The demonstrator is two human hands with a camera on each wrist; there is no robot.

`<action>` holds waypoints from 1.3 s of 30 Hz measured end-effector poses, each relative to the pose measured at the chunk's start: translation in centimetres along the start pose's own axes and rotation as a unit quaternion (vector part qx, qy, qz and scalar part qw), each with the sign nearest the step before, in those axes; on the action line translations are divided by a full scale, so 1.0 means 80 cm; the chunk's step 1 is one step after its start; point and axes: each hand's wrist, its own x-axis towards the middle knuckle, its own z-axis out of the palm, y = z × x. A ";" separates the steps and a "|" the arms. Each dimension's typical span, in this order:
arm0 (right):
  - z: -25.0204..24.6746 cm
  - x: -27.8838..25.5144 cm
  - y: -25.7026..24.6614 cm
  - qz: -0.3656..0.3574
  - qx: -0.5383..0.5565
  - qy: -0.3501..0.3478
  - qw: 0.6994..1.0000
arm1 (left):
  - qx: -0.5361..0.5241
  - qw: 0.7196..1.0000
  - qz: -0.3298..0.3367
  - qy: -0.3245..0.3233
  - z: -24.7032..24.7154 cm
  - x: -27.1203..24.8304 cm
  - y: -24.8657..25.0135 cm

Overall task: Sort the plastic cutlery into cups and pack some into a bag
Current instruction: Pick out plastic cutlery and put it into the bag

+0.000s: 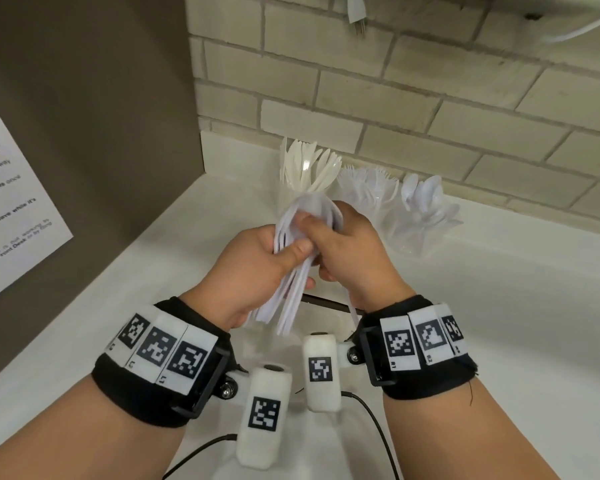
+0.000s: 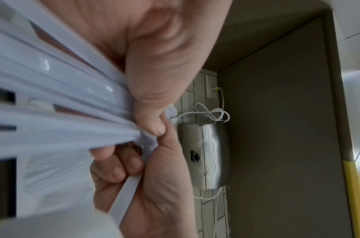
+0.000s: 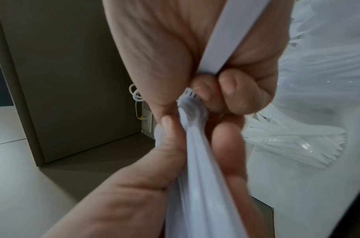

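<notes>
Above the white counter (image 1: 499,306), my left hand (image 1: 278,258) grips a fanned bundle of white plastic cutlery (image 1: 291,299) by the handles. My right hand (image 1: 326,244) meets it from the right, with its thumb on the bundle's top. Its curled fingers hold one separate white handle (image 3: 231,32), whose end sticks out toward my wrist (image 1: 353,311). The bundle (image 2: 52,96) fills the left wrist view under my left thumb (image 2: 150,104). Three clear cups stand by the wall: one with knives (image 1: 309,171), one with forks (image 1: 364,188), one with spoons (image 1: 426,209).
A pale brick wall (image 1: 430,98) backs the counter, and a brown panel (image 1: 101,133) with a printed notice (image 1: 11,202) closes the left side. A dark edge (image 1: 326,303) shows under my hands. The left wrist view shows a metal wall dispenser (image 2: 207,154) and a white cable (image 2: 211,112).
</notes>
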 end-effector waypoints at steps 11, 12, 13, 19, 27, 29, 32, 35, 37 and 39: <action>-0.017 0.002 -0.001 0.001 0.092 0.037 0.995 | -0.217 0.962 -0.127 -0.106 -0.017 -0.003 0.007; -0.019 0.003 -0.001 0.002 0.095 0.035 0.995 | -0.211 0.964 -0.129 -0.093 -0.015 -0.002 0.006; -0.020 0.002 -0.001 0.004 0.097 0.029 0.995 | -0.201 0.968 -0.129 -0.080 -0.014 -0.002 0.005; -0.024 0.000 0.000 0.016 0.092 -0.024 0.995 | -0.159 0.979 -0.120 -0.035 -0.009 -0.002 0.002; -0.013 0.003 -0.004 0.011 0.049 0.017 0.999 | -0.091 0.989 -0.075 -0.085 -0.005 -0.004 0.004; -0.015 0.004 -0.004 0.015 0.057 0.024 0.998 | -0.084 0.993 -0.063 -0.059 -0.008 -0.003 0.002; -0.020 0.006 -0.003 0.027 0.057 0.026 0.998 | -0.097 0.992 -0.085 -0.013 -0.009 -0.004 0.003; -0.019 0.005 0.002 0.020 0.043 0.024 0.999 | -0.110 0.989 -0.093 -0.014 -0.004 -0.007 0.004; -0.015 0.006 0.007 0.003 0.021 0.032 0.999 | -0.088 0.991 -0.085 -0.046 0.000 -0.008 0.002; -0.010 0.008 0.009 -0.010 -0.006 0.043 0.999 | -0.076 0.992 -0.079 -0.059 0.003 -0.007 0.000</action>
